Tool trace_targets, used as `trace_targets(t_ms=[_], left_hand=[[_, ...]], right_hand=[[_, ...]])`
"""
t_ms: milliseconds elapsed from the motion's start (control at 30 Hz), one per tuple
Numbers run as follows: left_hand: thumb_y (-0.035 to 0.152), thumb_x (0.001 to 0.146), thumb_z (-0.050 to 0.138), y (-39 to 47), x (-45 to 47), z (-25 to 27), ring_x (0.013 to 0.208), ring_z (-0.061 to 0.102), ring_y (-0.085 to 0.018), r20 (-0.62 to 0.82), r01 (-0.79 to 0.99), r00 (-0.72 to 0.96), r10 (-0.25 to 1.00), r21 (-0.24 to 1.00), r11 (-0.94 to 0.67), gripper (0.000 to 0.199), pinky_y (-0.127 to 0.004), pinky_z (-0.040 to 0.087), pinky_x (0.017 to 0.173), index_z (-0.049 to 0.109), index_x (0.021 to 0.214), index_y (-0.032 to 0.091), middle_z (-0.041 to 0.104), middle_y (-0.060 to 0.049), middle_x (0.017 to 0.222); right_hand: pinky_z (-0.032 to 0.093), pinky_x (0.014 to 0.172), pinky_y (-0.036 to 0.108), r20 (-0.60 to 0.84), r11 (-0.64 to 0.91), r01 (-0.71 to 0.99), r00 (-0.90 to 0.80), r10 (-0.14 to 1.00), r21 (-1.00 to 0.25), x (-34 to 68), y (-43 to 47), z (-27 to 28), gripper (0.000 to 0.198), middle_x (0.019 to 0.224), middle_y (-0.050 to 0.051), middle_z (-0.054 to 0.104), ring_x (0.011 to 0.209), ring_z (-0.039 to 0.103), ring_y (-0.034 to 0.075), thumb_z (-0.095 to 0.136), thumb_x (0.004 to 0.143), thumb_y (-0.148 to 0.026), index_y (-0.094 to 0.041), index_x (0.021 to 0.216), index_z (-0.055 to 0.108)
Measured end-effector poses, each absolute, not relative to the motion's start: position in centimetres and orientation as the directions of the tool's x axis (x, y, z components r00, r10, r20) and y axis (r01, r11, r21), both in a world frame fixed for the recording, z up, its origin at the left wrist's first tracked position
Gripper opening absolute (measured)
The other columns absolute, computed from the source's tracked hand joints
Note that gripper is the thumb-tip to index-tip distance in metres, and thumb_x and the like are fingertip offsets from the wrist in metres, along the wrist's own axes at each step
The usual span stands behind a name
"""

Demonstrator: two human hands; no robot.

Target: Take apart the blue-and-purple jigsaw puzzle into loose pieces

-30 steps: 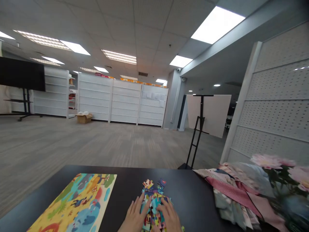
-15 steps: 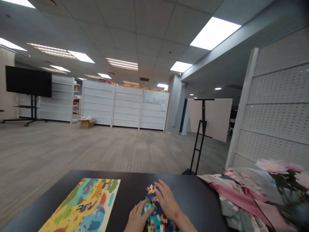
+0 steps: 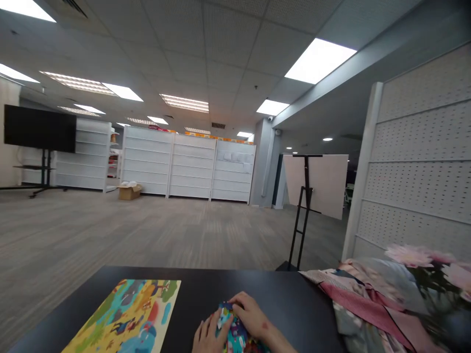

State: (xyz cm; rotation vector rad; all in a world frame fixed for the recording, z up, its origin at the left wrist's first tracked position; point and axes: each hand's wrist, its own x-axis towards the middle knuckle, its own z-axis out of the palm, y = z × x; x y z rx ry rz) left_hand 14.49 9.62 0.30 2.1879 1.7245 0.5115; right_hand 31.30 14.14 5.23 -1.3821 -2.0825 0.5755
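Observation:
A heap of colourful jigsaw puzzle pieces (image 3: 235, 338) lies on the black table, between my two hands at the near edge of the view. My left hand (image 3: 210, 336) presses against its left side, fingers bent over the pieces. Around the far right side curls my right hand (image 3: 252, 316), its fingers closed in on the heap. Parts of the heap are hidden under both hands. To the left lies a flat illustrated sheet (image 3: 128, 316) with cartoon animals on yellow, apart from my hands.
Folded fabric with a pink band (image 3: 353, 299) lies at the table's right, beside pale pink flowers (image 3: 412, 256). Beyond the black table (image 3: 290, 309) stand an easel (image 3: 303, 211), white shelving (image 3: 191, 166), a cardboard box (image 3: 129, 192) and a screen on a stand (image 3: 40, 128).
My right hand has drawn nearer along the heap, its fingers now more curled. The piece that stuck out at the far end no longer shows. The view has tilted slightly upward.

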Motion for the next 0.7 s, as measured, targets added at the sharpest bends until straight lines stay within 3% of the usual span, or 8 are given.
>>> trace_targets(t_ms=[133,233,400,567,700], left_hand=[[0.015,0.074,0.056,9.8,15.1,2.2,0.146,0.039,-0.033,0.01,0.865,0.265,0.964,0.44,-0.242,0.079,-0.052,0.029,0.119,0.044,0.148,0.038,0.039,-0.006,0.161],[0.017,0.07,0.063,10.1,15.7,3.1,0.146,0.039,-0.035,-0.038,0.866,0.281,0.959,0.44,-0.237,0.088,-0.048,0.033,0.117,0.039,0.153,0.03,0.031,-0.01,0.165],[0.048,0.056,0.085,10.4,15.5,3.1,0.14,0.042,-0.041,0.143,0.681,0.296,0.944,0.661,-0.314,0.102,-0.048,0.036,0.116,0.05,0.148,0.021,0.039,-0.016,0.16],[0.049,0.054,0.09,9.6,14.9,3.0,0.137,0.045,-0.039,0.307,0.483,0.301,0.903,0.767,-0.422,0.088,-0.047,0.034,0.118,0.063,0.133,0.019,0.047,-0.018,0.15],[0.043,0.06,0.086,9.4,14.3,3.1,0.135,0.048,-0.038,0.418,0.361,0.316,0.852,0.777,-0.515,0.067,-0.049,0.037,0.116,0.068,0.122,0.026,0.052,-0.014,0.143]], right_hand=[[0.05,0.091,0.033,0.283,0.299,0.676,-0.137,0.949,-0.673,32.9,12.8,5.0,0.032,0.101,0.008,0.07,0.098,0.067,0.023,0.045,0.086,-0.031,-0.02,0.096,0.073],[0.05,0.094,0.037,0.308,0.247,0.67,-0.028,0.951,-0.7,34.0,12.1,4.6,0.039,0.105,0.011,0.07,0.103,0.066,0.026,0.038,0.09,-0.036,-0.019,0.102,0.072],[0.051,0.094,0.035,0.311,0.215,0.657,0.031,0.95,-0.723,34.4,10.5,2.6,0.042,0.106,0.011,0.072,0.103,0.068,0.026,0.039,0.091,-0.044,-0.021,0.104,0.072],[0.05,0.098,0.036,0.285,0.202,0.689,0.007,0.958,-0.696,32.7,9.9,1.9,0.047,0.106,0.011,0.073,0.106,0.067,0.026,0.035,0.094,-0.048,-0.022,0.101,0.073],[0.046,0.107,0.037,0.271,0.231,0.53,-0.003,0.963,-0.816,32.3,9.8,4.0,0.048,0.124,0.012,0.07,0.12,0.063,0.025,0.037,0.093,-0.049,-0.02,0.111,0.071]])
